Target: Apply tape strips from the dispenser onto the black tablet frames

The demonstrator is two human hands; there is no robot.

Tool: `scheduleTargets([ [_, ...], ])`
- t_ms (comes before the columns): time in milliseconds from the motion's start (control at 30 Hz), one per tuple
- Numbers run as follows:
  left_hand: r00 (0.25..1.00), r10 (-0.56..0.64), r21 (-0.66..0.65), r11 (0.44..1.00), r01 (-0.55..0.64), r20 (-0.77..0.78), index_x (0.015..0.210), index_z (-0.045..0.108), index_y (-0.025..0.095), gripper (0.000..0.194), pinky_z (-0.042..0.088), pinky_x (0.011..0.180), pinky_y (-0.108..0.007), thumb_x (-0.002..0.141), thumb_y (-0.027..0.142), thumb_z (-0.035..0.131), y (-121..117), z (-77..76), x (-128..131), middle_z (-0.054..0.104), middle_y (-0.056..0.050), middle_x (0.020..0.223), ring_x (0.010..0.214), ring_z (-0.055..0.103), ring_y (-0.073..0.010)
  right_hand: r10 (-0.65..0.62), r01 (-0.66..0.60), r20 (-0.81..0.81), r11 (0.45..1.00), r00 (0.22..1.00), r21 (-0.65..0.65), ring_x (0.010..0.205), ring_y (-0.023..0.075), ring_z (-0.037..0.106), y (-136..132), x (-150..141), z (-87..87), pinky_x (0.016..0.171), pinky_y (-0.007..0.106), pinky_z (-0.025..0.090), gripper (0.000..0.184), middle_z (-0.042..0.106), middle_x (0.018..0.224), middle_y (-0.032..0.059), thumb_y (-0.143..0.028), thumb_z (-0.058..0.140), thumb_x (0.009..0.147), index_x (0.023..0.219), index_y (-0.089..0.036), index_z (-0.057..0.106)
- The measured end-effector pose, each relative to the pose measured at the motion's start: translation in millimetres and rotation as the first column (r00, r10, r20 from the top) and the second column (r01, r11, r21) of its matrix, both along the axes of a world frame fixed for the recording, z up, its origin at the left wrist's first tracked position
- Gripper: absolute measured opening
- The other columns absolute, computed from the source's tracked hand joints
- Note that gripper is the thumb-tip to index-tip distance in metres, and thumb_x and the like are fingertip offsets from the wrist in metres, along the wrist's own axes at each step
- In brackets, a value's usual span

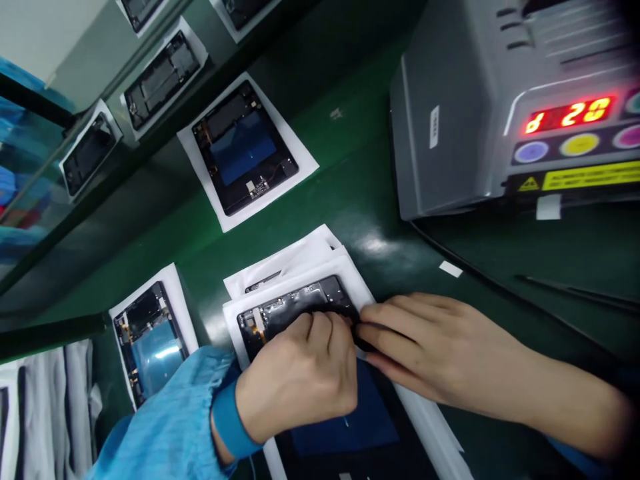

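Note:
An opened tablet (pixel 370 427) with dark inner parts and a blue film lies on white foam sheeting in front of me. My left hand (pixel 305 367), with a teal wrist strap (pixel 233 420), is over its upper part. The left fingers are curled into a pinch, and their tips are hidden behind the hand. At the tablet's right edge, my right hand (pixel 430 340) has its fingers pressed together, the tips close to the left ones. Whatever lies between the fingers of either hand is too hidden to make out.
A grey machine (pixel 450 120) with a red display stands at upper right, its black cable (pixel 480 287) crossing the green bench (pixel 345 193). Tweezers (pixel 575 290) lie at right. Other open tablets (pixel 245 147) rest on white sheets, several on a shelf at upper left.

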State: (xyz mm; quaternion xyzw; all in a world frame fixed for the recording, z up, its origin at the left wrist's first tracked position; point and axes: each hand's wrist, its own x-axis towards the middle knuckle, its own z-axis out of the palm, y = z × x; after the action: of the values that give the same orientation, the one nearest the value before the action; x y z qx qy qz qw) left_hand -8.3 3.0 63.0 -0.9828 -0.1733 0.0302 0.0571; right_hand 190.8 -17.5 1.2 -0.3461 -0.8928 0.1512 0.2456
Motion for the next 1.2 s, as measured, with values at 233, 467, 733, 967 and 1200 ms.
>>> scheduleTargets([
  [233,0.957,-0.140,0.060,0.985,0.160,-0.254,0.081,0.072,0.007,0.027,0.048,0.053,-0.032,0.086,0.007,0.045,0,16.8,18,0.071,-0.014,0.078,0.064,0.065,-0.0226,0.004,-0.003,-0.012,0.999,1.000,0.032,0.072,0.0156,0.057,-1,3,0.1,0.064,0.032,0.043,0.022,0.065,0.093,0.0046,-0.022,0.044,0.096,0.092,-0.016,0.065],
  [467,0.937,-0.118,0.120,0.979,0.165,-0.328,0.082,0.071,0.006,0.026,0.046,0.053,-0.032,0.086,0.007,0.045,0,16.5,21,0.070,-0.015,0.079,0.065,0.064,-0.0235,0.001,-0.001,-0.014,1.000,1.000,0.030,0.071,0.0158,0.056,-1,3,-1.9,0.063,0.032,0.042,0.022,0.065,0.093,0.0047,-0.023,0.044,0.096,0.092,-0.017,0.065],
  [733,1.000,-0.010,0.123,0.992,0.009,0.002,0.091,0.069,0.003,0.020,0.035,0.048,-0.032,0.088,0.009,0.050,-1,10.7,5,0.065,-0.008,0.069,0.051,0.054,-0.0180,-0.021,0.021,0.000,0.999,1.000,0.029,0.072,0.0161,0.056,-2,2,-2.5,0.062,0.033,0.040,0.018,0.065,0.093,0.0036,-0.022,0.049,0.093,0.096,-0.018,0.066],
  [967,0.926,0.326,-0.110,0.944,-0.310,0.189,0.096,0.065,0.008,0.019,0.029,0.050,-0.033,0.092,0.009,0.046,-21,-15.2,4,0.053,0.000,0.060,0.050,0.045,-0.0158,-0.009,0.009,-0.016,1.000,1.000,0.009,0.074,0.0160,0.058,-3,6,2.4,0.065,0.033,0.043,0.024,0.067,0.093,0.0047,-0.020,0.044,0.095,0.096,-0.017,0.067],
  [1200,0.861,0.440,-0.266,0.888,-0.375,0.255,0.098,0.063,0.010,0.020,0.031,0.052,-0.032,0.097,0.014,0.043,-26,-27.3,2,0.054,0.001,0.063,0.052,0.046,-0.0150,-0.041,0.039,-0.072,0.999,0.997,-0.029,0.078,0.0158,0.061,3,8,3.5,0.068,0.032,0.047,0.026,0.069,0.095,0.0054,-0.025,0.043,0.096,0.099,-0.016,0.067],
])
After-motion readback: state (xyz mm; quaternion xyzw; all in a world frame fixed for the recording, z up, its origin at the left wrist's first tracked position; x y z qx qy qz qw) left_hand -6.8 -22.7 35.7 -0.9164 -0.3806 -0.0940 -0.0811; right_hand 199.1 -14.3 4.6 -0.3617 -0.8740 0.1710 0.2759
